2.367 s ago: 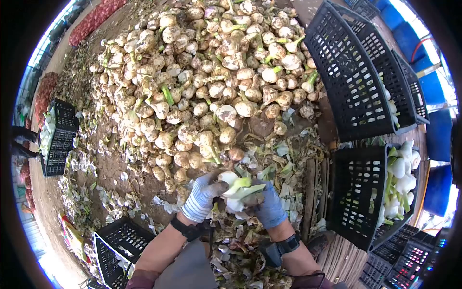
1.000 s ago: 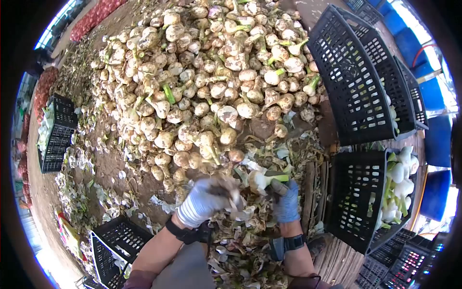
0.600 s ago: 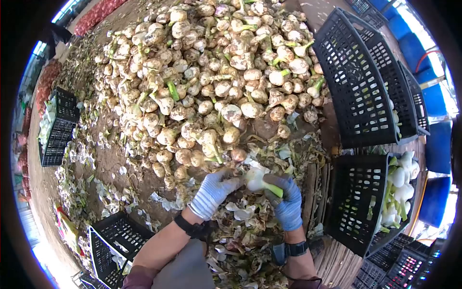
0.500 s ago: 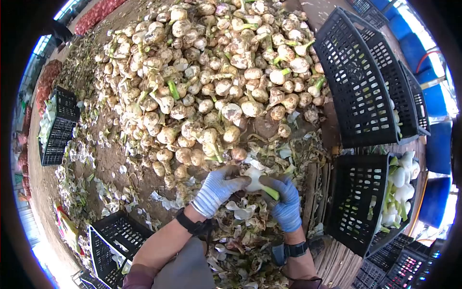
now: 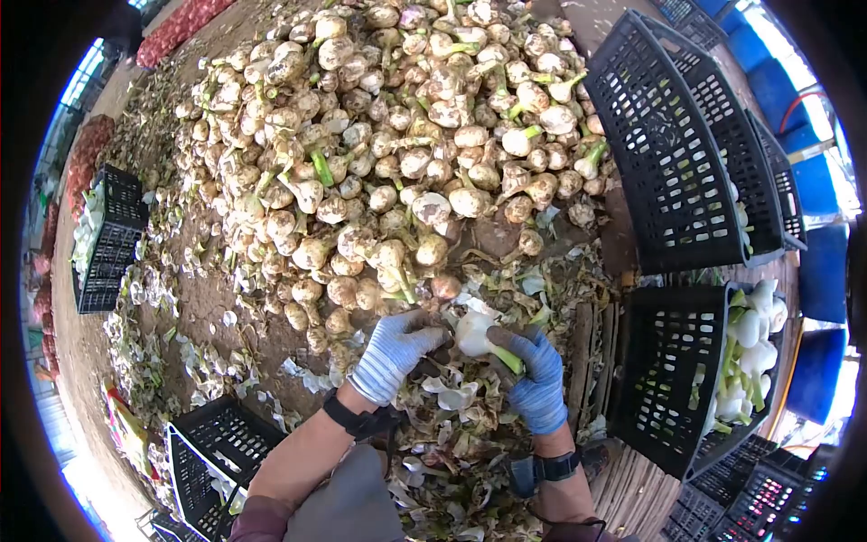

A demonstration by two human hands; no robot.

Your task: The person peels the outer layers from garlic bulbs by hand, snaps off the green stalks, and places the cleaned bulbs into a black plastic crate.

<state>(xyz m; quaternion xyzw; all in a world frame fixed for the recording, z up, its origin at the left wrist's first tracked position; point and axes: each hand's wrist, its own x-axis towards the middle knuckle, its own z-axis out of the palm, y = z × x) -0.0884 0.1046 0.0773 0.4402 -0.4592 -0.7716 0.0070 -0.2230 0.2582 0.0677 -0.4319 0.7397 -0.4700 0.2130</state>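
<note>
Near the bottom middle of the scene, we hold one peeled onion (image 5: 475, 332) between our two gloved hands, just above the litter of peels (image 5: 449, 397) on the ground. Our right hand (image 5: 536, 379), in a blue glove, has its fingers closed around the green stalk (image 5: 508, 359) of this onion. Our left hand (image 5: 394, 351), in a striped glove, has its fingers bent and its fingertips touching the white bulb from the left side; we cannot tell if it truly grips.

The long axis of the onion runs on a slant: the bulb points up and to the left, the stalk points down and to the right. So the bulb lies between both hands, nearer to the left one, and the stalk lies inside the right one.

Far from us, the big pile of unpeeled onions (image 5: 397, 154) covers the ground; its near edge is just beyond our fingers. To the right, a black crate (image 5: 668, 379) already holds white peeled onions (image 5: 754, 334); it stands near the right hand and well apart from the left. Another black crate (image 5: 673, 144) leans behind it, farther away. At the near left there is one more crate (image 5: 217, 452).
</note>
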